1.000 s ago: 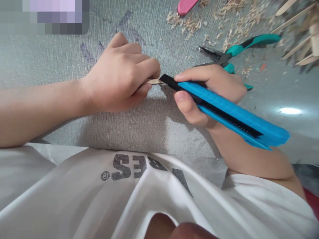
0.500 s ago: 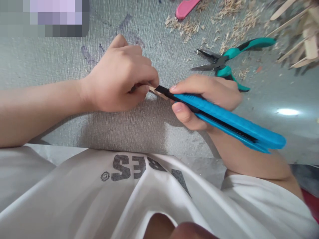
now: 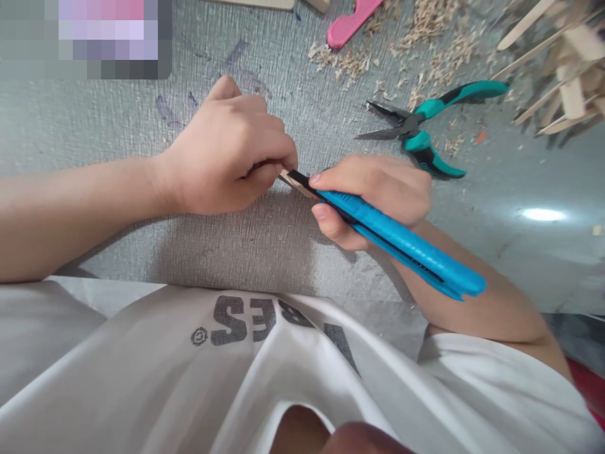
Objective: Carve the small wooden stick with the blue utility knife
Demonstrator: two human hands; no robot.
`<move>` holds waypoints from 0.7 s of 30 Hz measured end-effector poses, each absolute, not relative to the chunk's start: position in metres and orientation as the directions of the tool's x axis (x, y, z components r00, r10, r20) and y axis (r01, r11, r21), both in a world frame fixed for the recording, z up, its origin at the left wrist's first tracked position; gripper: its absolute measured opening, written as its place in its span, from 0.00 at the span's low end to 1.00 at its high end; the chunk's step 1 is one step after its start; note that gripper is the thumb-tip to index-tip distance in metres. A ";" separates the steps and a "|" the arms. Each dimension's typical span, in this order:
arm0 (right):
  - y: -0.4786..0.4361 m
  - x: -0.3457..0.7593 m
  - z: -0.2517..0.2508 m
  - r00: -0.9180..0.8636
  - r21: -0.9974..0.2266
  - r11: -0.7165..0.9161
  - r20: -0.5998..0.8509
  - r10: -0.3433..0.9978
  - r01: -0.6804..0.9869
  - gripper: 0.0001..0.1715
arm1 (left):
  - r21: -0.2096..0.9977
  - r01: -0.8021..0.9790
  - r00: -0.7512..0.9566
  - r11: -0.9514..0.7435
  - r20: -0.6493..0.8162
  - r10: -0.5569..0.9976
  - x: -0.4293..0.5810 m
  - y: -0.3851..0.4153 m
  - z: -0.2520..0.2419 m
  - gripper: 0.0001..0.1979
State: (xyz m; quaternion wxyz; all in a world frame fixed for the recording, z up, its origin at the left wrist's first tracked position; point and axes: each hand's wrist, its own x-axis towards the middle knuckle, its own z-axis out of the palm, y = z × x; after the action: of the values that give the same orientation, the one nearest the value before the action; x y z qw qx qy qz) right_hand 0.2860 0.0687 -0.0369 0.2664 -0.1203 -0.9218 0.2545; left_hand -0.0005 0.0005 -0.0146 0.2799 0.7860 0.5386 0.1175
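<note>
My left hand (image 3: 241, 148) is closed around a thin wooden craft stick (image 3: 302, 186), whose pale end pokes out to the right from under the fingers. The rest of the stick is hidden in the fist. In my right hand (image 3: 373, 195) is a blue utility knife (image 3: 401, 243), gripped between thumb and fingers with its handle slanting down to the right. The knife's dark blade lies against the stick, close to my left fingertips. Just beyond my right hand, pliers (image 3: 409, 126) with teal and black handles rest with their jaws apart.
Wood shavings (image 3: 425, 50) are scattered on the grey textured table (image 3: 227, 252). A pink-handled tool (image 3: 347, 28) lies among them at the top. Several loose craft sticks (image 3: 571, 88) are piled at the upper right. Wooden pieces (image 3: 265, 3) show at the top edge.
My right hand and the knife have shifted a little to the left, and the knife's handle looks shorter. The view has moved slightly; both hands keep their holds.
</note>
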 end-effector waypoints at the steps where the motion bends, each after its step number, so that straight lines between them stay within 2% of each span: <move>1: 0.068 0.286 -0.038 -0.832 -0.526 0.845 0.424 0.357 0.095 0.19 | 0.569 0.784 0.382 -0.248 -0.128 0.915 0.000 0.001 -0.014 0.25; 4: 0.067 0.285 -0.038 -0.830 -0.464 0.880 0.449 0.332 0.101 0.17 | 0.576 0.792 0.337 -0.202 -0.137 0.932 0.000 0.002 -0.013 0.24; 7: 0.069 0.281 -0.035 -0.819 -0.357 0.934 0.531 0.217 0.016 0.14 | 0.585 0.789 0.307 -0.186 -0.113 0.945 -0.001 0.003 -0.013 0.23; 10: 0.073 0.279 -0.033 -0.827 -0.289 0.956 0.550 0.117 -0.057 0.13 | 0.581 0.798 0.294 -0.160 -0.142 0.945 -0.001 0.003 -0.012 0.23; 13: 0.076 0.276 -0.031 -0.834 -0.304 0.950 0.541 0.110 -0.072 0.13 | 0.595 0.791 0.287 -0.140 -0.158 0.945 -0.001 0.003 -0.011 0.22; 16: 0.076 0.273 -0.030 -0.815 -0.370 0.924 0.562 0.141 -0.095 0.08 | 0.613 0.779 0.299 -0.131 -0.179 0.937 -0.001 0.004 -0.009 0.23; 21: 0.075 0.274 -0.029 -0.850 -0.362 0.930 0.509 0.136 -0.068 0.11 | 0.626 0.770 0.328 -0.122 -0.225 0.918 -0.002 0.006 -0.008 0.23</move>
State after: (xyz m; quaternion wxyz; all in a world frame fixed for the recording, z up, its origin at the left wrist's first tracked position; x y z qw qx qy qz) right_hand 0.2742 0.0752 -0.0291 0.2736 -0.0180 -0.9434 0.1867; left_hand -0.0018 0.0064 -0.0083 0.3389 0.7410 0.5695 0.1088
